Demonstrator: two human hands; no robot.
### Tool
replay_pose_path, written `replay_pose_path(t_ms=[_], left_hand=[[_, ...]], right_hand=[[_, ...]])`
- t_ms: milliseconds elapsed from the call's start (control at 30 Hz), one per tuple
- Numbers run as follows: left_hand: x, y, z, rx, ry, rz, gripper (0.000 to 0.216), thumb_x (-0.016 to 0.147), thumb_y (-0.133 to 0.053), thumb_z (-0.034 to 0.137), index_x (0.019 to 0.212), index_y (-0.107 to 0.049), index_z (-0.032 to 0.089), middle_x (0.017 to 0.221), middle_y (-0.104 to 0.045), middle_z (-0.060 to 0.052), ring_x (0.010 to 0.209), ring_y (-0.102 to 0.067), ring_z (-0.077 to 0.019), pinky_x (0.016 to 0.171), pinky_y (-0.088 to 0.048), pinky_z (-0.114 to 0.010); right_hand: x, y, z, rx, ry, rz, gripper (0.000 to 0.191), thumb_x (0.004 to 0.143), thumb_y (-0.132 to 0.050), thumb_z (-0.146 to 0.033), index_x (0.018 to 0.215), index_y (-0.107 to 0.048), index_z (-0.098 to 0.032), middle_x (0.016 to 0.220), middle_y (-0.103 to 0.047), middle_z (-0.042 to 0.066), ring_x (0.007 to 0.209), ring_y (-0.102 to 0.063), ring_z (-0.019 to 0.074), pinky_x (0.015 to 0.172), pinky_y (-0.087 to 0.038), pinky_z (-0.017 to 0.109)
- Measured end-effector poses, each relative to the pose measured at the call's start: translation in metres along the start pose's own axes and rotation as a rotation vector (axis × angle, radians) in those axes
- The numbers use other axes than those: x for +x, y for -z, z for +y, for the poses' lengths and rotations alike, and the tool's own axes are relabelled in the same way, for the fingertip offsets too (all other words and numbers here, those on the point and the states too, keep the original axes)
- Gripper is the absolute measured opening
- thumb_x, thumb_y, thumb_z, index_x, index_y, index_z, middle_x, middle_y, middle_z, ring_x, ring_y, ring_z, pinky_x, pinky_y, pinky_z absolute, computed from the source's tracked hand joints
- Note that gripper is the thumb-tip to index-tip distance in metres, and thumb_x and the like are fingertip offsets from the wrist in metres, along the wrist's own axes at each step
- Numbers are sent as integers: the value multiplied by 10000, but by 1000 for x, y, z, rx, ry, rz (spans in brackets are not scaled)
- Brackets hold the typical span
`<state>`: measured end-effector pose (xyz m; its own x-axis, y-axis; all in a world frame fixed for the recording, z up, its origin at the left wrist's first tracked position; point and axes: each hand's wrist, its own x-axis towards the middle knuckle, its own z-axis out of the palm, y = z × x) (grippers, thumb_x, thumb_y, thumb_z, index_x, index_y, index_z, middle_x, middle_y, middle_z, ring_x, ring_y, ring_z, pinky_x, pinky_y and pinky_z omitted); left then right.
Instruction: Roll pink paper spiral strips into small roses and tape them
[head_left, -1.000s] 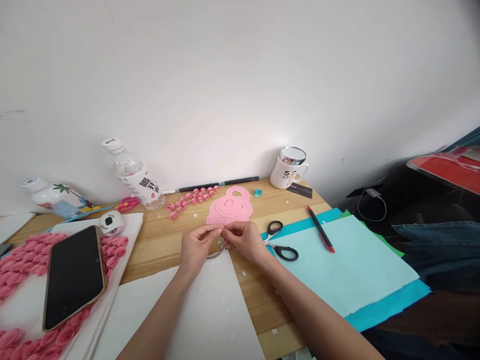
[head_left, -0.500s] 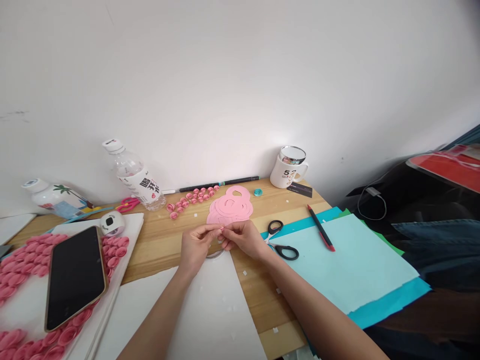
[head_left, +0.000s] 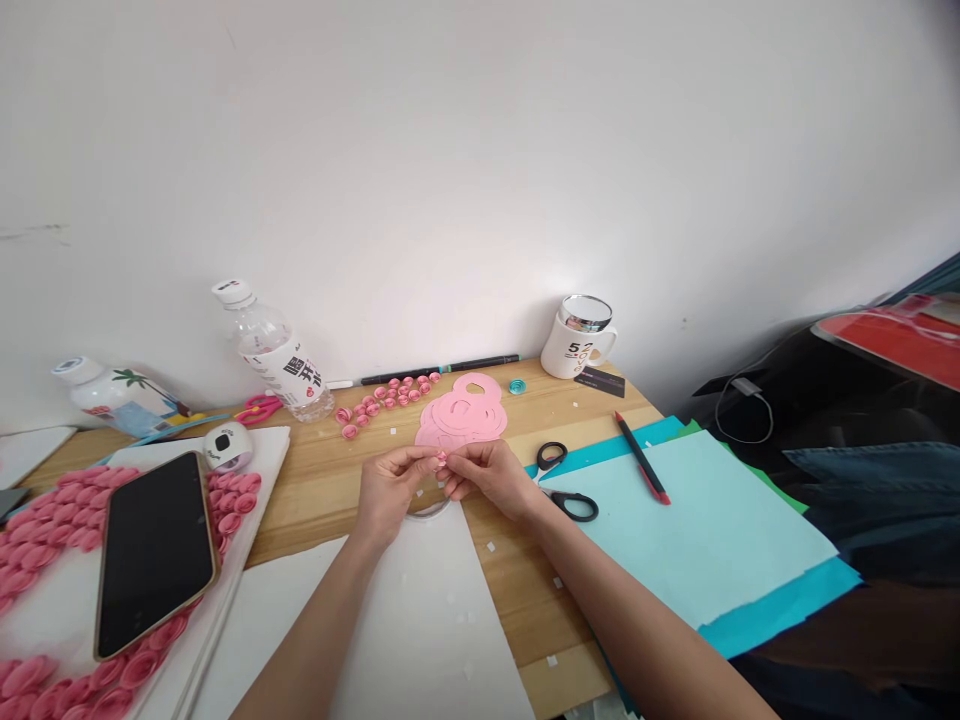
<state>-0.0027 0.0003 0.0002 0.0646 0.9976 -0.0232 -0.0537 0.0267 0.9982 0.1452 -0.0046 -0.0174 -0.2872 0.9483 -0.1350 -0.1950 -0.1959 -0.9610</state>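
Note:
Between the fingertips of both hands is a small rolled pink paper flower (head_left: 442,458). My left hand (head_left: 391,490) pinches it from the left, and my right hand (head_left: 491,475) from the right. Just beyond the fingers lies a pile of pink paper spirals (head_left: 461,415). Several finished pink paper rosettes (head_left: 390,394) are scattered left of that pile. A tape roll (head_left: 429,511), mostly covered by my hands, rests on the white sheet (head_left: 427,610) below them. Black-handled scissors (head_left: 575,505) lie to the right of my right hand.
At left, a phone (head_left: 156,555) lies on a board covered with pink flowers (head_left: 71,500). A water bottle (head_left: 281,355) and a white mug (head_left: 576,340) stand by the wall. Light blue paper (head_left: 712,530) bears a pen (head_left: 643,458). A teal paper coil (head_left: 517,386) sits near the mug.
My hands stay nearly in place, and more of the pink flower shows between the fingertips. The whole view has shifted very slightly.

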Motion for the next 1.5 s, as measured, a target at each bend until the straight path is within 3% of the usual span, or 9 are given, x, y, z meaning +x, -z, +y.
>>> replay_pose_path(t_ms=[167, 300, 367, 467, 633, 833, 1133, 1500], left_hand=[[0, -1, 0, -84, 39, 18, 125, 566, -744, 221, 672, -719, 159, 698, -709, -46, 672, -626, -169, 709, -484, -292], [2, 0, 3, -327, 116, 70, 187, 520, -778, 207, 689, -715, 160, 706, -710, -37, 624, -612, -129, 694, -484, -275], [3, 1, 6, -475, 169, 72, 206, 490, -795, 180, 678, -713, 153, 697, -703, -36, 637, -609, -123, 676, -486, -258], [4, 3, 9, -595, 250, 61, 203, 485, -799, 149, 666, -710, 137, 699, -693, -31, 624, -599, -105, 628, -486, -222], [4, 2, 8, -613, 311, 23, 154, 545, -771, 139, 684, -709, 125, 733, -694, -45, 618, -592, -88, 647, -490, -202], [3, -1, 4, -559, 313, -20, 115, 618, -726, 146, 730, -706, 125, 775, -698, -66, 710, -615, -125, 691, -487, -232], [0, -3, 3, -508, 295, -73, 135, 635, -720, 185, 748, -705, 114, 776, -695, -68, 723, -612, -132, 708, -475, -243], [0, -6, 2, -455, 279, -48, 132, 613, -727, 181, 728, -700, 120, 768, -688, -61, 704, -604, -134, 658, -466, -241]], right_hand=[[1, -4, 2, -68, 70, 82, 323, 694, -605, -459, 676, -596, -137, 620, -641, 28, 486, -594, 114, 498, -511, 242], [4, -1, 3, -127, 92, 239, 286, 732, -553, -423, 635, -553, -154, 605, -634, 31, 468, -586, 130, 467, -495, 258], [4, 1, 3, -274, 125, 331, 307, 764, -512, -402, 576, -534, -160, 580, -618, 35, 482, -573, 133, 487, -488, 266], [2, 1, 3, -590, 304, 412, 317, 748, -553, -357, 498, -503, -168, 568, -581, 37, 527, -539, 131, 537, -478, 268], [-5, -6, 1, -621, 572, 340, 129, 748, -597, -288, 817, -577, -181, 814, -620, 53, 683, -577, 140, 629, -498, 272], [-6, -6, 2, -705, 748, 332, 100, 812, -528, -229, 831, -623, -204, 794, -641, 54, 717, -596, 146, 635, -488, 262], [-6, -5, 5, -818, 773, 375, 124, 810, -495, -179, 812, -618, -188, 784, -600, 48, 627, -558, 111, 577, -470, 222], [-5, -4, 8, -845, 757, 369, 127, 806, -505, -199, 802, -632, -201, 768, -611, 44, 646, -572, 116, 559, -465, 219]])
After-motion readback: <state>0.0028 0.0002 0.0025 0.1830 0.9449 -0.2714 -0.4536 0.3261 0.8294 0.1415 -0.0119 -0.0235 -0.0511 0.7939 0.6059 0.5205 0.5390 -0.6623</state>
